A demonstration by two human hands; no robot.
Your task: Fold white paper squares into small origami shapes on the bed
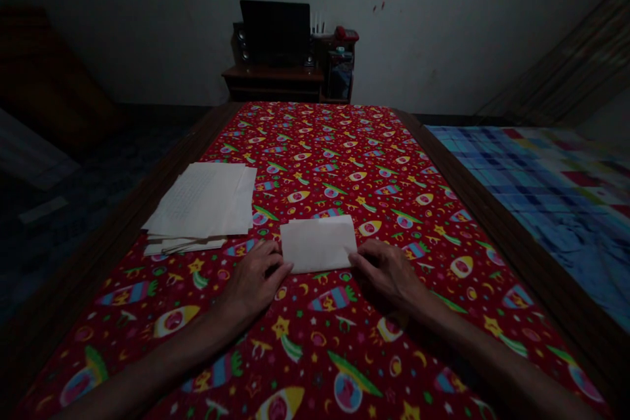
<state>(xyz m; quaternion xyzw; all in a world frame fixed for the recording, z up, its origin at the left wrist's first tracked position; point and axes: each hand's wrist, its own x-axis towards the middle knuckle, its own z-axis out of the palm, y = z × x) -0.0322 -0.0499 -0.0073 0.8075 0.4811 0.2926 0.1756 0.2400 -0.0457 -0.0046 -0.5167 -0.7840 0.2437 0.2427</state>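
A folded sheet of white paper (pixel 319 246) lies flat on the red cloth in front of me, its fold along the near edge. My left hand (pixel 258 275) is at its left edge, with the thumb on the near left corner and the fingers curled beside it. At the near right corner, my right hand (pixel 386 269) pinches the paper between thumb and fingers. To the left rests a loose stack of paper sheets (pixel 197 200), with faint handwriting on the top one and uneven edges below.
The red cloth (pixel 339 354) with rocket and star prints covers a long wooden surface with dark edges (pixel 472 197). Beyond it stand a monitor (pixel 275 33) on a small desk (pixel 273 82) and a red telephone (pixel 346 33). A blue checked cloth (pixel 516 197) spreads at the right.
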